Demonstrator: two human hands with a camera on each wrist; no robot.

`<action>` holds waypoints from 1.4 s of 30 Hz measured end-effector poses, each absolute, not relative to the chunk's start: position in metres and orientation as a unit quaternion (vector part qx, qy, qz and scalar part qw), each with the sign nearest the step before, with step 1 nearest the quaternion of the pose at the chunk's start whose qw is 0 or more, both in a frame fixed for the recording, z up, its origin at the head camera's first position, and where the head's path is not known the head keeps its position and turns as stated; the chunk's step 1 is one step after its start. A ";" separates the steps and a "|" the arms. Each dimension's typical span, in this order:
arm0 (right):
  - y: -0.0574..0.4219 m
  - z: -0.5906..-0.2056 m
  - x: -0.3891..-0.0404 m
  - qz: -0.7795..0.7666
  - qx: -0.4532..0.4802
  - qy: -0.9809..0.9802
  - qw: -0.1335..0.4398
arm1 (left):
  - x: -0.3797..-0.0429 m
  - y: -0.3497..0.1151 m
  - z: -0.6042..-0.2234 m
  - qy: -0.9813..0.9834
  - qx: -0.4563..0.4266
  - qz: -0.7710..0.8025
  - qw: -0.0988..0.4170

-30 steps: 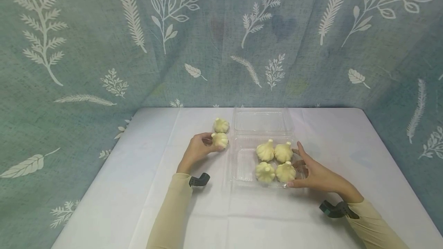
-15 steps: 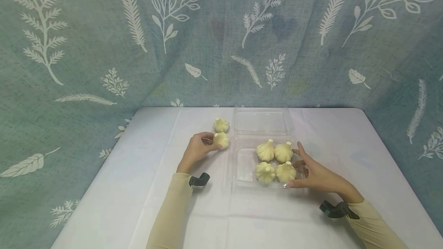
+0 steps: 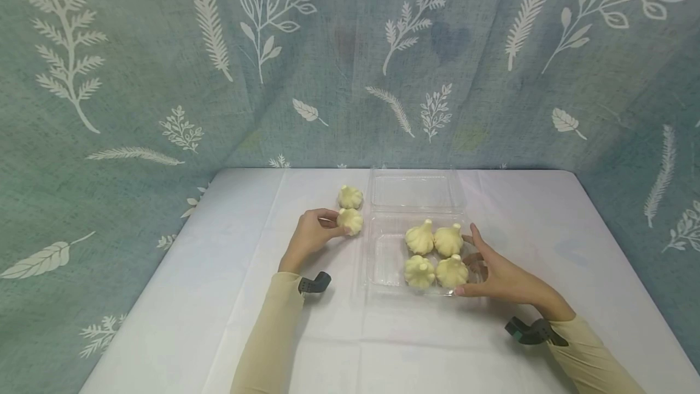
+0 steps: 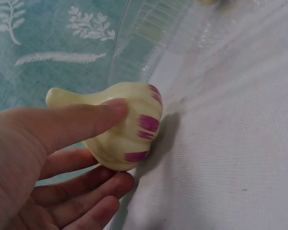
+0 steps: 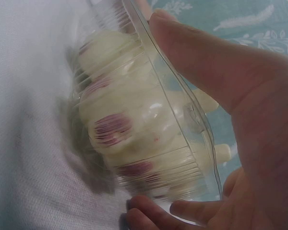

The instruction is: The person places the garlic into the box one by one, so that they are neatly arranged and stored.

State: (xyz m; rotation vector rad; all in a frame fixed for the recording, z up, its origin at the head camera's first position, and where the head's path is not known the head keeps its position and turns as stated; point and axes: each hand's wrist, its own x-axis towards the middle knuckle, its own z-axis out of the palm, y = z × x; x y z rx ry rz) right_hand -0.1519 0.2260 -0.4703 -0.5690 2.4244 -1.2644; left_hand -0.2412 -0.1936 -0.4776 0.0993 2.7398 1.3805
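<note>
Head view, left grip [image 3: 312, 236]: clamped on the nearer loose garlic bulb [image 3: 351, 222], left of the container; step looks like taking this bulb up.
Head view, far loose bulb [image 3: 350, 197]: just behind the held one, touching or not you can't tell; draw yours toward you first so you don't nudge it.
Head view, clear container [image 3: 385, 260]: on the desk [image 3: 339, 333], opened lid [image 3: 411, 192] lying behind; four packed bulbs [image 3: 448, 241] fill the right part, left part bare.
Head view, right grip [image 3: 503, 275]: clamped round the container's right end; looks like bracing, so hold steady and don't squeeze.
Left wrist view, held bulb: your thumb [image 4: 98, 120] lies across its side, fingers behind and below, stem tilted back toward your hand; whether the base touches the cloth isn't clear. Smooth surface, likely slippery, so pinch round the widest part.
Right wrist view, container wall: packed bulbs show through the ribs, stem tips poking past the rim; your thumb is along the rim, fingers round the other side. Thin plastic probably flexes, so press lightly.
</note>
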 end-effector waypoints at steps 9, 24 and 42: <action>0.227 -0.467 -0.151 -0.446 -0.205 0.854 0.173 | -0.239 -0.195 -0.467 0.889 0.033 0.455 0.033; 0.226 -0.464 -0.151 -0.448 -0.208 0.852 0.174 | -0.234 -0.196 -0.447 0.885 0.041 0.462 0.032; 0.227 -0.465 -0.151 -0.451 -0.211 0.849 0.176 | -0.225 -0.188 -0.429 0.874 0.070 0.481 0.015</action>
